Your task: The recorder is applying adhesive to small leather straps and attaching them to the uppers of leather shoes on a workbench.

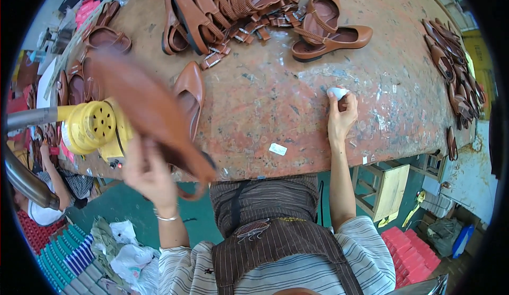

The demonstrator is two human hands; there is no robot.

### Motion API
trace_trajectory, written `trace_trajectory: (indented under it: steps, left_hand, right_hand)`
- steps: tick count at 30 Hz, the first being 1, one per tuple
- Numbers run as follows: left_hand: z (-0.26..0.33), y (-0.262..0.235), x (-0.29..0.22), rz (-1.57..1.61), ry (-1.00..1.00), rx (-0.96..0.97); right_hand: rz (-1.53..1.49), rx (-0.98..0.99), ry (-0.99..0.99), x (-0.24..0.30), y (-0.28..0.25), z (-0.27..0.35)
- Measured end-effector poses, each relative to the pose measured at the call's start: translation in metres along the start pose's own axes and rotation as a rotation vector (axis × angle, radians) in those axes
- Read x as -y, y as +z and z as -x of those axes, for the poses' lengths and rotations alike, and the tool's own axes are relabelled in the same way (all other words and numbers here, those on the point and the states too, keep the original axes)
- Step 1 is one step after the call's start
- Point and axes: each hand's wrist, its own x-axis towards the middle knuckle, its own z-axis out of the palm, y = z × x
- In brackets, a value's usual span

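My left hand [150, 177] grips a brown leather slingback shoe [151, 112] and lifts it above the table's left side; both are smeared by motion. The shoe's strap hangs down past my fingers. Over the middle right of the table, my right hand [343, 119] pinches a small white wad [337, 92], perhaps cloth or cotton. Behind the raised shoe, a second brown shoe [191, 90] lies partly hidden. At the far side stands a row of brown shoes [212, 8] beside a heap of brown bow trims [253, 29]. A pair of shoes [339, 37] rests right of them.
A yellow machine [95, 127] with a metal pipe stands at the table's left edge. More shoes line the right edge [450, 61] and far left [108, 37]. A small white label [278, 149] lies on the worn tabletop [254, 104]. Another person's arm [53, 175] shows at left.
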Motion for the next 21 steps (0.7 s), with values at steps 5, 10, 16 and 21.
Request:
trace_trajectory:
  steps: [5,10,16,21]
  left_hand:
    - [0.063,0.052,-0.005,0.055,-0.172,0.576]
    - [0.09,0.065,-0.006,-0.099,-0.1,0.549]
    - [0.102,0.074,-0.029,0.69,-0.583,0.626]
    - [0.103,0.121,-0.024,1.396,-1.149,0.353]
  right_hand:
    - [-0.266,0.08,0.119,0.009,0.002,0.008]
    - [-0.423,0.339,0.016,0.03,-0.011,0.033]
    - [-0.157,0.58,-0.406,0.053,-0.006,0.044]
    - [-0.13,0.611,-0.54,0.059,0.003,0.041]
